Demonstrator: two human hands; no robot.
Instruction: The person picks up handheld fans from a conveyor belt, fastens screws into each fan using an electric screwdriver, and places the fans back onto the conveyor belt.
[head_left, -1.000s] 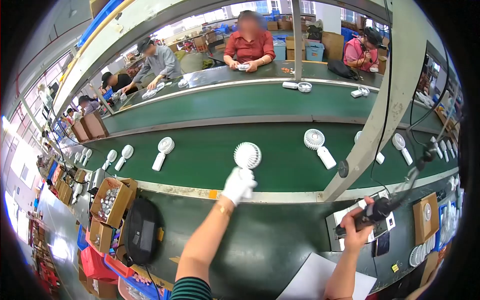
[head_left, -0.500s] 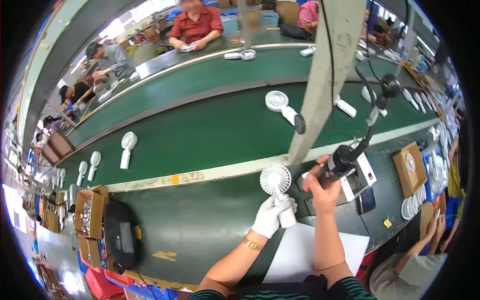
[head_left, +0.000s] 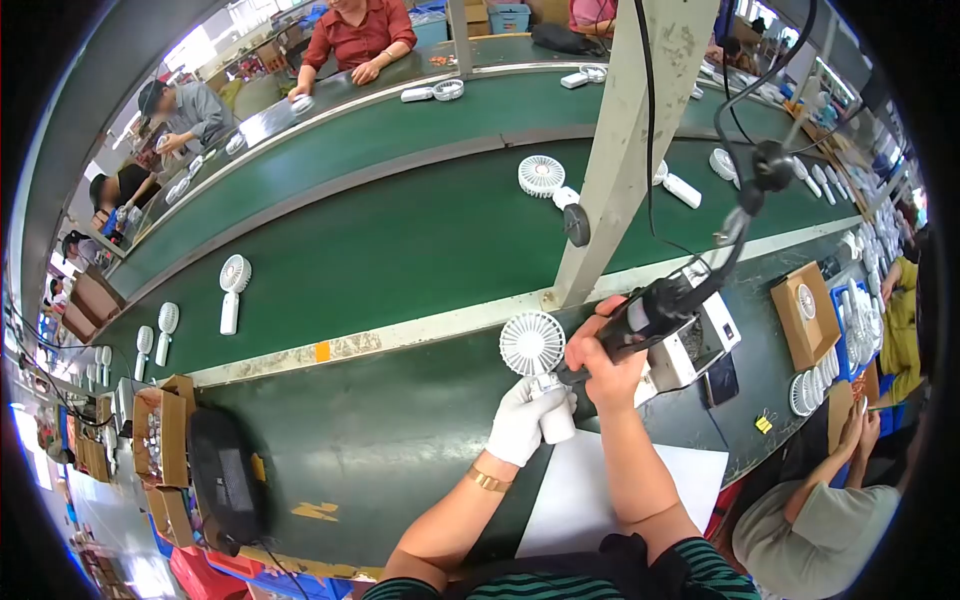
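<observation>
Green conveyor belts (head_left: pixel 400 225) sweep across a busy workshop, and this dark table (head_left: pixel 370 450) runs along the near side. Far left, we've got a small-parts carton (head_left: pixel 160 432) at the table's edge, and just beside it a black case (head_left: pixel 222 470) standing on end. Up on the belt past those, a small handheld fan (head_left: pixel 233 285) lies with its head pointing away from me. Across the way, a person in a red shirt (head_left: pixel 358 40) sits with both hands at the far worktop.

Into the middle, and it's all action: my gloved left hand (head_left: pixel 525 420) has its fingers wrapped round the white fan (head_left: pixel 532 343), just below its head, holding it over the table, grille up. From the right comes my bare right hand (head_left: pixel 605 362), fingers curled tight round a black power tool (head_left: pixel 645 318); its working end is right at the fan's neck, though I can't tell whether it touches. Below my hands, a white sheet (head_left: pixel 590 490) lies flat.

Moving right: a phone (head_left: pixel 721 380), then a yellow clip (head_left: pixel 764 424), then an open carton (head_left: pixel 812 345) with a round white grille inside. At the edge, a seated person (head_left: pixel 820 540) leans in, hands together.
</observation>
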